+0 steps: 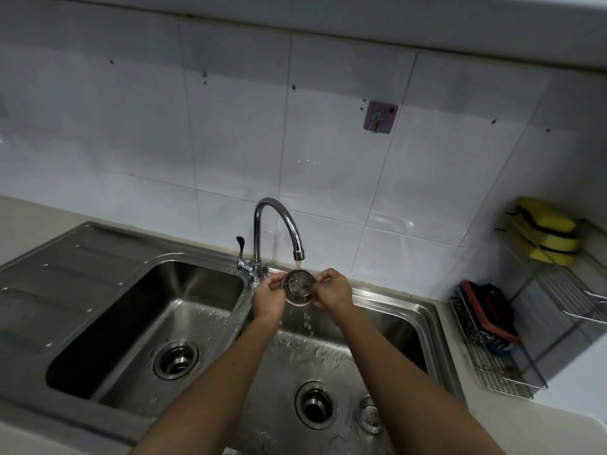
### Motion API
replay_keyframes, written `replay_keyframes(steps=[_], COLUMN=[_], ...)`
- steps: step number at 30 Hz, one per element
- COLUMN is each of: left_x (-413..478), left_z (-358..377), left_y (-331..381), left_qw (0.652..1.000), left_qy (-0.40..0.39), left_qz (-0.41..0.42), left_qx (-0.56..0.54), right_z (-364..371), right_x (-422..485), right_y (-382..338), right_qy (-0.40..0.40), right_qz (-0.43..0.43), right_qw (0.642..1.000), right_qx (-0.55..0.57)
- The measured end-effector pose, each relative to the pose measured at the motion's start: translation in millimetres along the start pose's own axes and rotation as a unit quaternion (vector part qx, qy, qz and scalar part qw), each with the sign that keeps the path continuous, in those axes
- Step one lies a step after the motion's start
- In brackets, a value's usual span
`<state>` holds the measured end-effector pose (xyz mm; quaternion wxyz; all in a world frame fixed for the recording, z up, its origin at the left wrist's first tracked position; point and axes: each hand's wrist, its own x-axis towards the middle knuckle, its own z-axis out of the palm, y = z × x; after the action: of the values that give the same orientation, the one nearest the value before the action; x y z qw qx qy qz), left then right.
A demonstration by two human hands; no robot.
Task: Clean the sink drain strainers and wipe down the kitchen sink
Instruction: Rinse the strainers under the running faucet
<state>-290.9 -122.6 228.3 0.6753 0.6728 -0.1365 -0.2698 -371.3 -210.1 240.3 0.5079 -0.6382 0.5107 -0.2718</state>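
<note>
A round metal drain strainer (299,287) is held under the running faucet spout (298,255), above the right basin (387,326) of a double steel sink. My left hand (269,295) pinches its left rim and my right hand (333,290) pinches its right rim. Water runs through the strainer and drips into the basin. A second strainer (370,415) lies on the right basin's floor beside the open drain hole (314,404). The left basin's drain (175,358) is also open, with no strainer seen in it.
The faucet lever (241,251) stands left of the spout. A steel drainboard (49,274) lies at the left. At the right, a wire rack (492,366) holds a red-and-black scrubber (489,310), and a higher wall rack holds yellow sponges (545,231). A pink wall hook (380,117) sticks to the tiles.
</note>
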Motion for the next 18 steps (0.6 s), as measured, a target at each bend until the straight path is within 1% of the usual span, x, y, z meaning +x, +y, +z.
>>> replay_keyframes(steps=[3,6,8,13,18], left_x=[7.3,13.3,18.5,20.7,19.3], left_z=[-9.2,-17.2,-22.0,-31.8,-30.2], left_y=[-0.4,-1.6,-3.6,-1.6,2.5], left_qw=[0.999,0.999,0.998,0.999,1.000], left_qy=[0.005,0.020,0.029,0.015,0.007], left_qz=[-0.017,-0.038,-0.037,-0.042,-0.021], left_qx=[-0.026,-0.026,-0.029,-0.026,-0.001], right_z=[8.7,17.9,24.2,29.5,26.1], right_x=[4.8,9.4,10.2,5.1,2.0], right_y=[-4.5,-7.2,-7.1,-8.7,-8.1], right_qy=[0.000,-0.009,-0.024,-0.047,-0.030], right_qz=[0.010,-0.002,-0.006,-0.002,0.000], right_qw=[1.000,1.000,1.000,0.999,0.999], right_qx=[0.005,-0.008,-0.009,-0.003,0.013])
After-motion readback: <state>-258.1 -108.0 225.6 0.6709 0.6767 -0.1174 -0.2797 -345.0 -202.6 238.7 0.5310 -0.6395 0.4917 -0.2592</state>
